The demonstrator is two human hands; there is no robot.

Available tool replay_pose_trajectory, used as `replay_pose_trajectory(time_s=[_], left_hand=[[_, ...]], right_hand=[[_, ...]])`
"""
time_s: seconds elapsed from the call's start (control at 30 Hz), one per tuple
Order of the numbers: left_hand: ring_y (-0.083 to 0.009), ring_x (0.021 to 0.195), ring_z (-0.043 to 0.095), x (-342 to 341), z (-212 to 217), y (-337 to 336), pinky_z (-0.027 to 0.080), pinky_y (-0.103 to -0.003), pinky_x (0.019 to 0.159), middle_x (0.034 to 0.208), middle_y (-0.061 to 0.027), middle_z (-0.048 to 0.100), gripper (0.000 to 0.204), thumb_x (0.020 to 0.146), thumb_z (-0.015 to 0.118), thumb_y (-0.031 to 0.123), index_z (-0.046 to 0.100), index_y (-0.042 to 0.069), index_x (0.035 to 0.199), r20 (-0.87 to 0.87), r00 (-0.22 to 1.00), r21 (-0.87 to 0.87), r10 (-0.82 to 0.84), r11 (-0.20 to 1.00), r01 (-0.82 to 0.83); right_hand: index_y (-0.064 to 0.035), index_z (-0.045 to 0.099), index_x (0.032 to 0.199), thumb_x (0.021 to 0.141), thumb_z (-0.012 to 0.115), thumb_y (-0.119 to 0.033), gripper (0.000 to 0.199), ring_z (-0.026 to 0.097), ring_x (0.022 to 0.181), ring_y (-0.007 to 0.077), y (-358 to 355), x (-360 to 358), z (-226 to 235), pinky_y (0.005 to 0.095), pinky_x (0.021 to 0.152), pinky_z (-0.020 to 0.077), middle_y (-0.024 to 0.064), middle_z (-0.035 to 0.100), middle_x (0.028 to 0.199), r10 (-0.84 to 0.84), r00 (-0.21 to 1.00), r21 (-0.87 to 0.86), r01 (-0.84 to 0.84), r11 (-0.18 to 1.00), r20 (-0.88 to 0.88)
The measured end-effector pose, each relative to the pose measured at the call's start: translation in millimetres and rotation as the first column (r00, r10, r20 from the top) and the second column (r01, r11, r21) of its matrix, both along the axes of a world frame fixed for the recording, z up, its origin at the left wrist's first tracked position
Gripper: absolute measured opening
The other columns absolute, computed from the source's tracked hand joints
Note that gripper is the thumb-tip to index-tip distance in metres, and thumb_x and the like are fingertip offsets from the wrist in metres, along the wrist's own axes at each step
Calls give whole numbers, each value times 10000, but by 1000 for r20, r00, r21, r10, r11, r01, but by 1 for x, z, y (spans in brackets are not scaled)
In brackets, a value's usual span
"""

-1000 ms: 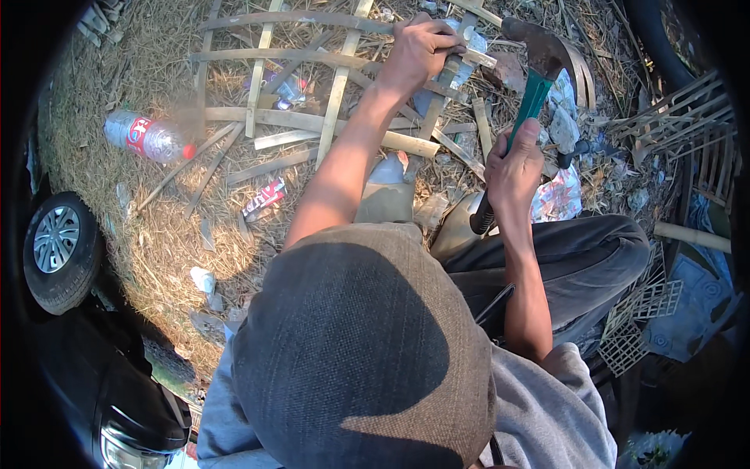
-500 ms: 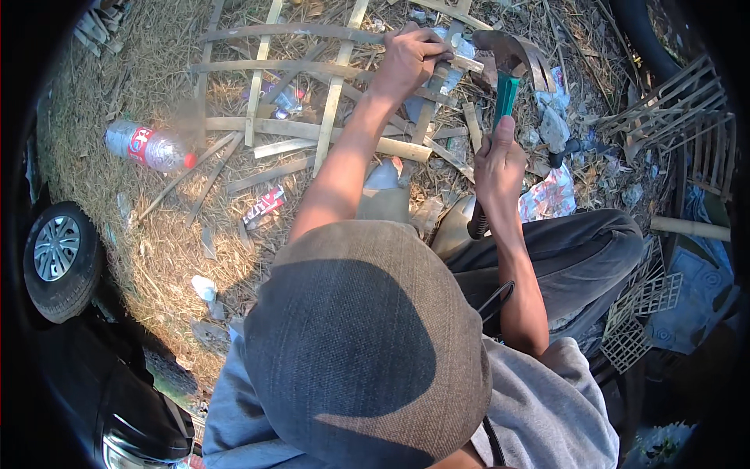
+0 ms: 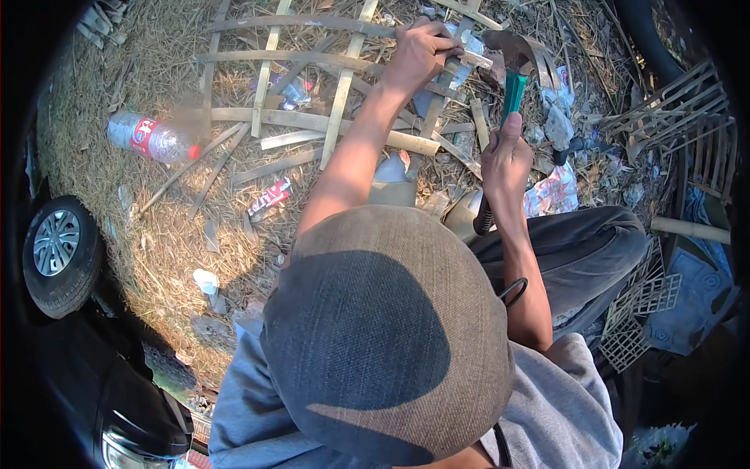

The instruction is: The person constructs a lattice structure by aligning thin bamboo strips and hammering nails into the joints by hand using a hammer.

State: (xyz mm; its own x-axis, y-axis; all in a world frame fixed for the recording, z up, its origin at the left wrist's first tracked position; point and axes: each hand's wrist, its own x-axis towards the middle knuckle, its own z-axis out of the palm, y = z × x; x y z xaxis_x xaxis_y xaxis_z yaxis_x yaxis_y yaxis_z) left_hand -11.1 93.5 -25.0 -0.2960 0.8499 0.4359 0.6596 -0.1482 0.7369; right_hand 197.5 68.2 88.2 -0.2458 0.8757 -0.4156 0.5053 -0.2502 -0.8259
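Hammer [image 3: 513, 92] and right hand [image 3: 508, 162] are sitting further left, nearer the left hand [image 3: 422, 55], than a second ago, and the grey-brown cap [image 3: 387, 336] is showing further right. Well to the lower left of the slat lattice [image 3: 345, 86], a black car [image 3: 144, 410] is fading into the dark rim, its wheel [image 3: 57, 244] and front corner showing best. Below the lattice, the cap is hiding much of the person's body, while a dark trouser leg [image 3: 582, 250] is showing beyond it. Slats of the lattice are running out past the top edge, and the left forearm [image 3: 348, 164] is covering some crossings. Over the lattice's right part, the left hand is bunching its fingers beside a pale slat end [image 3: 477, 59]; I cannot tell what they are pinching. Just right of the lattice, the right hand is gripping the hammer's handle, its curled fingers mostly hidden. Left of the lattice, a clear bottle [image 3: 148, 135] is lying on its side, a brown blur obscuring the ground between. Below the lattice, a red-and-white packet [image 3: 270, 197] is lying.
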Motion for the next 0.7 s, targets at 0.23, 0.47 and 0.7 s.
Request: replay_pose_trajectory(time_s=[0.23,0.47,0.7], left_hand=[[-262,875,669,-5,-4,3,549,-372,798,892,-79,730,188,773,732,48,802,91,941,-26,1000,30,-2,1000,3],[-264,863,675,0,-4,3,547,-381,784,857,-84,718,161,774,748,56,801,75,925,7,1000,29,14,999,-14],[-273,855,671,-9,4,6,546,-381,775,865,-96,716,161,766,752,49,796,58,921,-28,1000,33,11,999,-10]], right_hand=[[-130,385,591,1064,275,-620,690,300,435,67,2,-6,-1,282,406,213,-59,334,511,32,999,-6,-31,999,31],[-131,391,611,1061,283,-625,677,299,423,64,0,0,-18,263,403,215,-48,343,517,79,997,44,-80,996,15],[-139,370,615,1045,292,-653,675,311,435,59,7,-13,-9,268,405,228,-66,325,533,134,991,-6,-133,991,18]])
